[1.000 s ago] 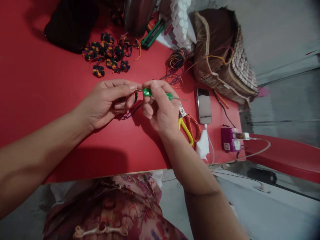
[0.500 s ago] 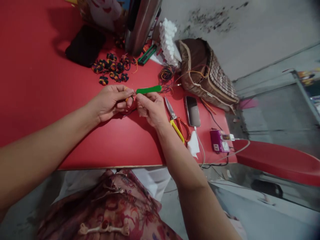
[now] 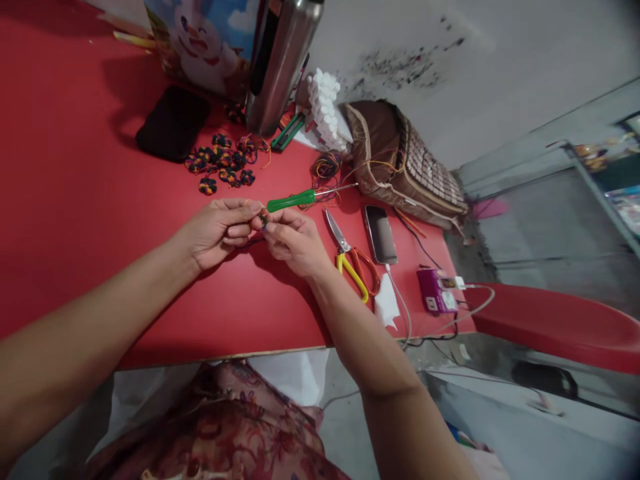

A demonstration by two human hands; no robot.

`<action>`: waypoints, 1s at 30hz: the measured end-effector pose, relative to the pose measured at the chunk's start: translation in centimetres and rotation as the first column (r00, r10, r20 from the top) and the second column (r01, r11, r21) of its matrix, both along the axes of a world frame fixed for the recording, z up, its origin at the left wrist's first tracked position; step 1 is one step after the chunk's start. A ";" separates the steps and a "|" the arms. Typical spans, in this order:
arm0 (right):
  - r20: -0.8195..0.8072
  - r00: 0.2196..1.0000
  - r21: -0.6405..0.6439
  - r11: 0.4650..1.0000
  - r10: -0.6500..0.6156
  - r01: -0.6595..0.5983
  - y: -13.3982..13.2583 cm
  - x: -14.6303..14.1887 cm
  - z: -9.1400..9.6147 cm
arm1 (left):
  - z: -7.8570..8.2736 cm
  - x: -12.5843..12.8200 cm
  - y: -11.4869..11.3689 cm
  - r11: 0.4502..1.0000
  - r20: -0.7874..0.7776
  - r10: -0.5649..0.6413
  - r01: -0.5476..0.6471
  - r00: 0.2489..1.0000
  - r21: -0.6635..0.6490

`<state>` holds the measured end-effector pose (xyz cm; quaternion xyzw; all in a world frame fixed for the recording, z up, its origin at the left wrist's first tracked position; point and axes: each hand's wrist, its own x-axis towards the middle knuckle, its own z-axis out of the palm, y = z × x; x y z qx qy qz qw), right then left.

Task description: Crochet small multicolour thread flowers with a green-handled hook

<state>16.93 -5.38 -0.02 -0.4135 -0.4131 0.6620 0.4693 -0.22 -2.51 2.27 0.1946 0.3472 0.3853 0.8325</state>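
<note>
My left hand (image 3: 217,230) and my right hand (image 3: 295,241) meet fingertip to fingertip over the red table (image 3: 75,200). Both are closed in a pinch on a small dark crochet piece (image 3: 263,220) with multicoloured yarn, mostly hidden by the fingers. A green-handled crochet hook (image 3: 291,200) lies just beyond my right fingers, its metal tip pointing right toward a tangle of yarn (image 3: 325,167). Neither hand grips the hook. A thin yarn strand trails under my hands.
Yellow-and-red scissors (image 3: 350,260), a phone (image 3: 380,233) on a cable and a purple power adapter (image 3: 434,293) lie to the right. Behind are several crochet flowers (image 3: 220,160), a black pouch (image 3: 173,123), a steel flask (image 3: 280,60) and a brown bag (image 3: 400,160). The table edge runs near my lap.
My right hand has let go of the green hook, which now lies on the table. Both hands now pinch the small crochet piece. The view has tilted up toward the wall.
</note>
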 end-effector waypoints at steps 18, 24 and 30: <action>-0.073 0.996 -0.083 0.995 -0.055 0.049 -0.4 -0.8 0.7 | 0.3 0.4 -1.0 0.989 -0.100 0.150 -0.150 0.984 0.006; -0.055 0.998 -0.119 0.993 -0.032 0.025 -0.4 -1.3 1.2 | 0.2 0.6 -1.4 0.974 -0.199 0.216 -0.196 0.956 0.116; -0.035 0.999 -0.112 0.994 -0.008 0.004 -0.4 -1.3 1.4 | 0.2 0.4 -1.7 0.969 -0.254 0.201 -0.154 0.946 0.195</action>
